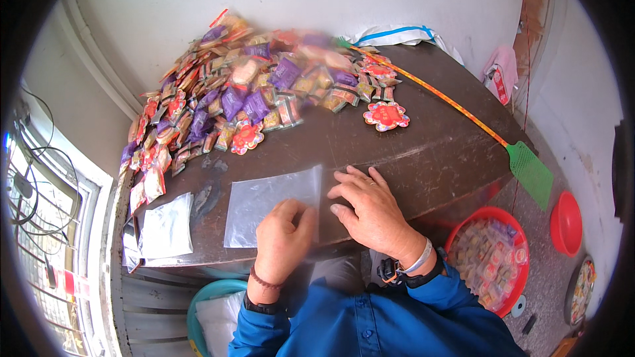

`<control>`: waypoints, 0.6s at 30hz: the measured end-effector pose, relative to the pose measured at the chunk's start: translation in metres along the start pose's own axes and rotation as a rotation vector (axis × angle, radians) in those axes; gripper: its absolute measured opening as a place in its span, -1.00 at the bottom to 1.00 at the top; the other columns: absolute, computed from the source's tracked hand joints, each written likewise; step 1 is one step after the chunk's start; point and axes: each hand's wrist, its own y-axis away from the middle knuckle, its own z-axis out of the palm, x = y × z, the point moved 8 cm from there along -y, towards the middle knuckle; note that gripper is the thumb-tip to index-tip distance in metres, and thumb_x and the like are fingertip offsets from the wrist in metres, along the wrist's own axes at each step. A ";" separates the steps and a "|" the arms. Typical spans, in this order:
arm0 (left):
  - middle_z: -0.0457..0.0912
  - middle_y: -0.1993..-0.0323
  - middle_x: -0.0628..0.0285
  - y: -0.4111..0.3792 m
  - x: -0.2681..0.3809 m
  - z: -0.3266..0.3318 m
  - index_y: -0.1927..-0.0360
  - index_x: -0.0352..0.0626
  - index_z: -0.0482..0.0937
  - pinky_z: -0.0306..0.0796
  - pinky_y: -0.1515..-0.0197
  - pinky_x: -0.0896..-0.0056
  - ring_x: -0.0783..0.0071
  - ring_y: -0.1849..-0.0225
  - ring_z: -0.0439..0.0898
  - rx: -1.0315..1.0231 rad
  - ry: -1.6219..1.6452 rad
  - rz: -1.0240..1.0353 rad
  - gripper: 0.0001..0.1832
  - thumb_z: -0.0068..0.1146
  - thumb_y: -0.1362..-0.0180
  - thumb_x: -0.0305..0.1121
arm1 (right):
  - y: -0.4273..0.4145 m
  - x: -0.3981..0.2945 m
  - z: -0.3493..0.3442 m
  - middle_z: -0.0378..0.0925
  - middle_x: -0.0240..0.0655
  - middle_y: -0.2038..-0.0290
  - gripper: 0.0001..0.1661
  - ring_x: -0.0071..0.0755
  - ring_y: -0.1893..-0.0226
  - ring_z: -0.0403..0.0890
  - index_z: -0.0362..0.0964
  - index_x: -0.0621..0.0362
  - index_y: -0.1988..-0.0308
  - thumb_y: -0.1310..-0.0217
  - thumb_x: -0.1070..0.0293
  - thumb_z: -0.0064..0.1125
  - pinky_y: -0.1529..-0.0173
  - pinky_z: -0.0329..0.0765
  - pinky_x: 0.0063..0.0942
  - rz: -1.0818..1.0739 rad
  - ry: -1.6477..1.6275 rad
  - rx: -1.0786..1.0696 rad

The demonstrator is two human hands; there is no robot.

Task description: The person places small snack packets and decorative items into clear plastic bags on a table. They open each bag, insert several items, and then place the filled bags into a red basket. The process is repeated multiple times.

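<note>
A clear plastic bag (pixel 270 193) lies flat on the dark wooden table (pixel 357 148) in front of me. My left hand (pixel 285 235) is over its lower right part, fingers curled; whether they pinch the film cannot be told. To the right of the bag, my right hand (pixel 369 208) rests low over the table, fingers spread and holding nothing. Behind the bag spreads a heap of small wrapped snacks (pixel 292 111), among them purple packets (pixel 255 106). Red flower-shaped cards (pixel 387 116) lie at the heap's front and right. A stack of clear bags (pixel 167 228) sits at the table's left edge.
A green fly swatter (pixel 531 173) lies across the right side, its head past the table edge. On the floor at right stand a red basin (pixel 525 257) of wrapped packets and a smaller red basin (pixel 566 223). A teal basin (pixel 193 302) with plastic bags is below left.
</note>
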 end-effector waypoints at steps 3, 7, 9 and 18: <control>0.71 0.43 0.10 0.001 -0.003 -0.001 0.27 -0.31 0.71 0.54 0.28 0.31 0.35 0.40 0.68 0.015 0.069 0.013 -0.83 0.33 -0.36 -0.39 | -0.004 -0.001 0.006 0.63 -0.02 -0.23 -0.79 0.16 -0.42 0.45 0.65 0.14 0.13 -0.39 0.23 0.33 -0.57 0.15 0.29 0.047 -0.087 0.016; 0.70 0.44 0.18 0.001 -0.004 -0.003 0.28 -0.33 0.70 0.53 0.28 0.37 0.48 0.39 0.65 -0.002 0.125 0.017 -0.85 0.32 -0.36 -0.44 | -0.009 -0.006 0.014 0.66 0.02 -0.18 -0.73 0.20 -0.39 0.47 0.65 0.16 0.24 -0.39 0.17 0.34 -0.55 0.15 0.34 0.072 -0.073 0.100; 0.69 0.44 0.23 0.002 -0.006 -0.003 0.29 -0.33 0.70 0.53 0.28 0.40 0.55 0.37 0.64 -0.027 0.162 0.006 -0.85 0.30 -0.37 -0.45 | -0.011 -0.009 0.015 0.66 0.04 -0.17 -0.76 0.22 -0.38 0.48 0.64 0.17 0.27 -0.34 0.21 0.37 -0.54 0.15 0.36 0.069 -0.055 0.116; 0.59 0.52 0.32 0.010 -0.026 -0.007 0.24 -0.30 0.57 0.43 0.36 0.51 0.65 0.43 0.53 0.135 0.560 -0.144 -0.96 0.17 -0.36 -0.54 | -0.010 -0.007 0.016 0.65 0.04 -0.18 -0.85 0.26 -0.34 0.52 0.56 0.14 0.35 -0.17 0.36 0.40 -0.53 0.18 0.35 0.045 -0.030 0.145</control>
